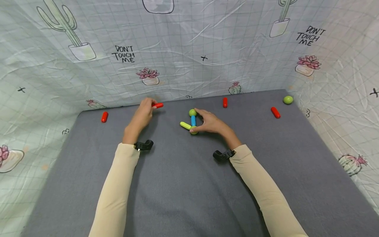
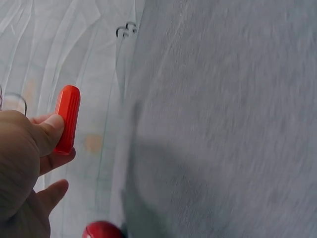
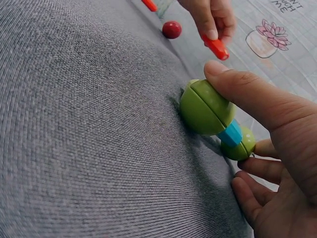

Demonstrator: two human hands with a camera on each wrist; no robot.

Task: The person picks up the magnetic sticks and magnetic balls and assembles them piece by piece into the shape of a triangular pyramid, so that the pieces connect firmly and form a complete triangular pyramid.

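My left hand pinches a red ridged rod between thumb and fingers, above the far edge of the grey cloth. A red ball lies near that hand; in the head view it is hidden. My right hand grips a joined piece end to end: two green balls linked by a short blue rod. The thumb rests on the nearer ball, the fingers on the farther one. A yellow-green rod slants out to the left from the nearer ball.
Along the far side of the grey cloth lie a red rod at left, another red rod at the back, a third red rod and a loose green ball at right. A printed curtain encloses the back and sides.
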